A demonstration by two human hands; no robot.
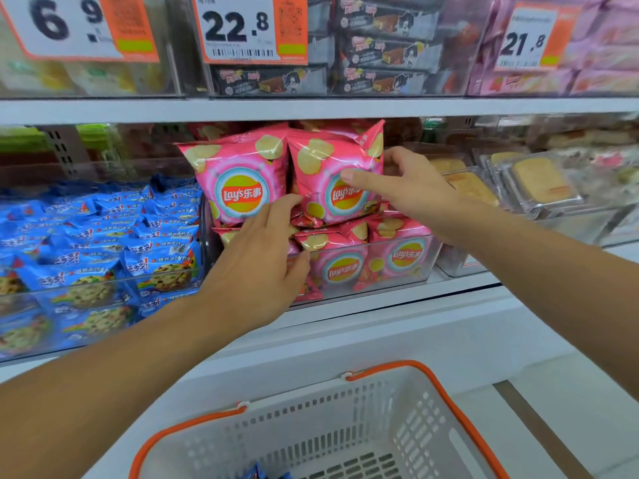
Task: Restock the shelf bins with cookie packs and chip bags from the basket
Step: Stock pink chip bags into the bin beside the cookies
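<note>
I see the clear middle bin (397, 267) on the shelf (311, 110) packed with pink chip bags (342, 264), with two more standing upright on top of the pile: the left upright bag (238, 181) and the right upright bag (332, 178), touching side by side just under the shelf edge above. My left hand (257, 267) lies against the lower front of the stack, fingers straight and slightly spread, fingertips at the seam between the two upright bags and the thumb on the bin's front rim; this grip is apart, pressing rather than clasping. My right hand (401, 183) is on the right upright bag, thumb laid across its front near the logo and fingers curled round its right edge, so that grip is clamped on the bag. The bin to the left (103, 295) is filled to its rim with blue cookie packs (162, 267). To the right, clear trays of pale cakes (532, 181) sit close beside my right wrist. Below, the white basket (345, 426) with an orange rim shows mostly bare floor, with only a blue pack corner (256, 473) at its near edge. Above the chip stack little room remains before the shelf; the space between basket and bins is open.
</note>
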